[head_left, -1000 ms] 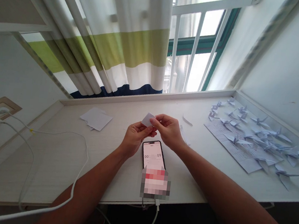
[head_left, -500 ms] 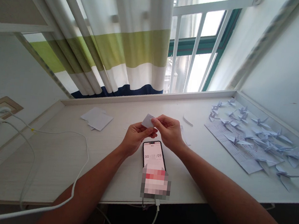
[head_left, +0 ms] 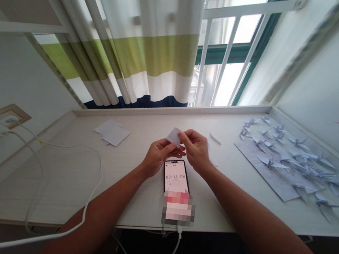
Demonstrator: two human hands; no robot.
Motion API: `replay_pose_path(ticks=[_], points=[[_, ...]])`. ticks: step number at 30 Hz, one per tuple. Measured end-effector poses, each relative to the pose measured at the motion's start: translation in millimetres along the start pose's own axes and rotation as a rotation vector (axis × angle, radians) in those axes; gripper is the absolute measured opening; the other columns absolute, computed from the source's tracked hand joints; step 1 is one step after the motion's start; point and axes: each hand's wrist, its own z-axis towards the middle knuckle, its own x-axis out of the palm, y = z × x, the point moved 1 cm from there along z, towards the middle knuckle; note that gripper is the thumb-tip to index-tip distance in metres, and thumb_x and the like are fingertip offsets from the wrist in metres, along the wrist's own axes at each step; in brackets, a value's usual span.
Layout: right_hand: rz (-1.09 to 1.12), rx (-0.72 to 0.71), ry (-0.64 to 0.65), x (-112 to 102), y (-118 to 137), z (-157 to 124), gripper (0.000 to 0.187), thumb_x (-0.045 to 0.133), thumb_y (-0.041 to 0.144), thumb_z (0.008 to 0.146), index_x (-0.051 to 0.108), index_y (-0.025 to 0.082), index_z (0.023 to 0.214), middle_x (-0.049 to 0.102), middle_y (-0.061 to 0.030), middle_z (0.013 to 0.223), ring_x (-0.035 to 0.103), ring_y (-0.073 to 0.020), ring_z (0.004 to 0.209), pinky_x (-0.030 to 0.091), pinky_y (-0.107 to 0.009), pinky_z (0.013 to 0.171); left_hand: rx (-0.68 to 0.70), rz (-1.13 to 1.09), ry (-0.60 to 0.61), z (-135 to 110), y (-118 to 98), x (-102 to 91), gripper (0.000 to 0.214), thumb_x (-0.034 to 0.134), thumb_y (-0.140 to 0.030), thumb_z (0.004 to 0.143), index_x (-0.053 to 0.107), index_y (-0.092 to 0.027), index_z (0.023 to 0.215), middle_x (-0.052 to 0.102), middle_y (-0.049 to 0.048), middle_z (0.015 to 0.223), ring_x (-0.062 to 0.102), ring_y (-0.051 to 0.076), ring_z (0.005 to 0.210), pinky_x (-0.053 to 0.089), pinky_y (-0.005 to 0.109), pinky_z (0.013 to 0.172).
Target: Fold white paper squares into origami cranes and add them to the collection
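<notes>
Just above the smartphone [head_left: 175, 176], the left hand [head_left: 156, 157] and right hand [head_left: 196, 149] pinch a small white paper square [head_left: 173, 136] between their fingertips, both grips closed, though any folds are hard to make out. Light, soft and easily creased, it is best held by its edges.

Left hand [head_left: 156, 157] and right hand [head_left: 196, 149] pinch paper [head_left: 173, 136] (white, small).

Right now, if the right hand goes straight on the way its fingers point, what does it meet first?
The right hand would meet the small white paper square first; they appear to touch.
</notes>
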Motion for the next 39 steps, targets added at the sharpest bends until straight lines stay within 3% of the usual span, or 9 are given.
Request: replay_pose_path(ticks=[19,30,39], points=[[-0.06,-0.047,0.026,-0.4,-0.3,-0.9,0.032,0.076,0.05,0.082,0.069,0.019,0.074,0.066,-0.001,0.069,0.059,-0.0145,0.062,0.049,-0.029,0.056,-0.041,0.025,-0.063,1.1,-2.0,-1.6,0.027,0.088,-0.034,0.072,0.08,-0.015,0.089,0.077,0.0084,0.084,0.071,0.018,0.08,0.057,0.035,0.079],[-0.043,-0.044,0.035,-0.5,-1.4,0.2,0.031,0.077,0.048,0.082,0.07,0.019,0.074,0.066,-0.0013,0.069,0.058,-0.0146,0.063,0.048,-0.029,0.058,0.013,0.102,-0.099,3.4,3.2,-7.2,0.026,0.087,-0.033,0.072,0.081,-0.015,0.09,0.078,0.0094,0.088,0.071,0.019,0.085,0.058,0.034,0.078],[-0.034,-0.028,0.055,-1.3,1.5,-0.6,0.028,0.077,0.046,0.083,0.072,0.018,0.078,0.069,-0.0023,0.073,0.062,-0.0156,0.066,0.052,-0.03,0.062,-0.041,-0.012,-0.007,1.4,-3.7,-4.3,0.027,0.084,-0.034,0.077,0.08,-0.015,0.096,0.079,0.0103,0.095,0.074,0.023,0.093,0.057,0.041,0.092]])
